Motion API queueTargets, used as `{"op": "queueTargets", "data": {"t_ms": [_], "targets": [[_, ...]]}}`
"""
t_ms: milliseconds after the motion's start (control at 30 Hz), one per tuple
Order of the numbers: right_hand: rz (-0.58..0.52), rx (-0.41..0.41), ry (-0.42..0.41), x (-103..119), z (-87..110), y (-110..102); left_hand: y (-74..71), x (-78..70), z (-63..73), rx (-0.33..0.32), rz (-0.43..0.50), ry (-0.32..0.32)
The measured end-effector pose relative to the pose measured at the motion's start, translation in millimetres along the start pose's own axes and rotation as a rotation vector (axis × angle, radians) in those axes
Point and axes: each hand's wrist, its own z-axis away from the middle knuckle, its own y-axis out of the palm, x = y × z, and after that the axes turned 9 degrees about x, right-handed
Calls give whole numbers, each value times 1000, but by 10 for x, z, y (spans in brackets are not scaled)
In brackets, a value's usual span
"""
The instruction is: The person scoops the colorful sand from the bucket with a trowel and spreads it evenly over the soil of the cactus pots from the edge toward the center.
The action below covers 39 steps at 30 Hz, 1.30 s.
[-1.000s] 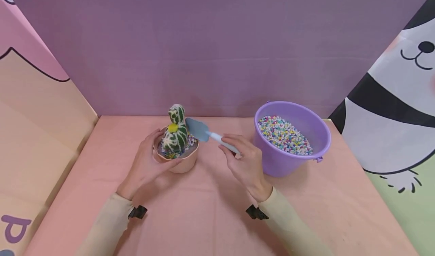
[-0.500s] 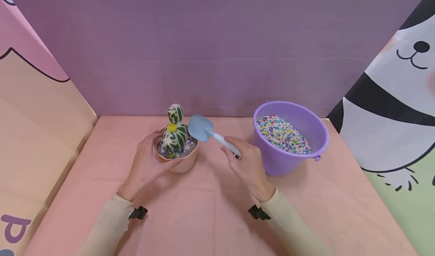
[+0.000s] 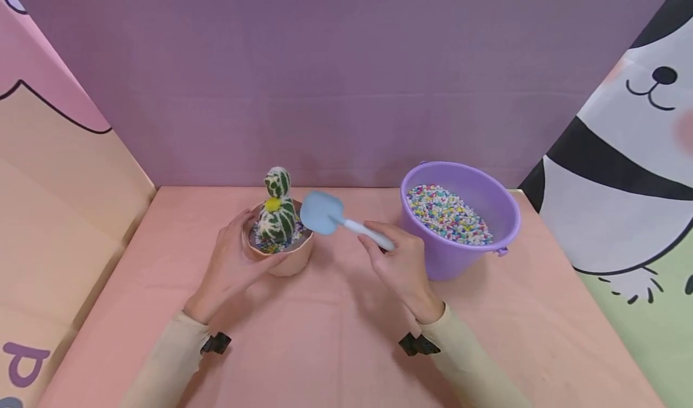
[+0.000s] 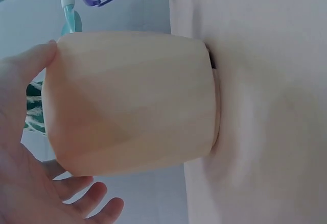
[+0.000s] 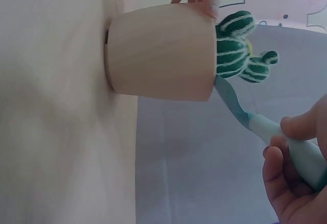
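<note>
My left hand (image 3: pixel 230 269) holds a peach flowerpot (image 3: pixel 292 262) by its upper rim, thumb on the near side and fingers round the left. A knitted-looking green cactus (image 3: pixel 277 224) with white stripes and a yellow flower stands in the pot among small coloured beads. Between thumb and fingers, my right hand (image 3: pixel 400 266) grips the pale handle of a light blue toy trowel (image 3: pixel 322 212). The trowel's blade is at the pot's right rim, and no beads show on it. In the right wrist view the blade tip meets or overlaps the rim of the pot (image 5: pixel 161 53).
A purple bucket (image 3: pixel 446 263) stands to the right, partly filled with multicoloured beads (image 3: pixel 449 215). Pink cloth (image 3: pixel 303 348) covers the table. A purple backdrop (image 3: pixel 346 83) rises behind it, with printed panels on both sides.
The trowel's blade has turned face up from its tilted pose and shifted slightly right, along with my right hand. My left hand keeps its hold on the flowerpot, which has barely moved.
</note>
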Motion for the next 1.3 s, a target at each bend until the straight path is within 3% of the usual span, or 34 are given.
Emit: {"op": "queueTargets", "data": {"t_ms": [200,333,567,733,967,1100,1300], "targets": [[-67,-6,50,27,11,-90,-153,-24,83,-1,-32,-11],[-85,-23,36,38,5,-170,-286,-144,177,-66,14,-19],[-60,-35,12,75,0,-324,-419,-384,247,-264,84,158],[-61,-28,15,132,-13,-448,-380,-532,272,-336,111,251],[-29,-12,83,143,-19,-654,-274,-729,296,-359,179,364],[-7,-7,105,137,-9,-769,-211,-798,273,-341,206,427],[-20,-24,112,126,13,-964,-125,-877,190,-264,203,429]]}}
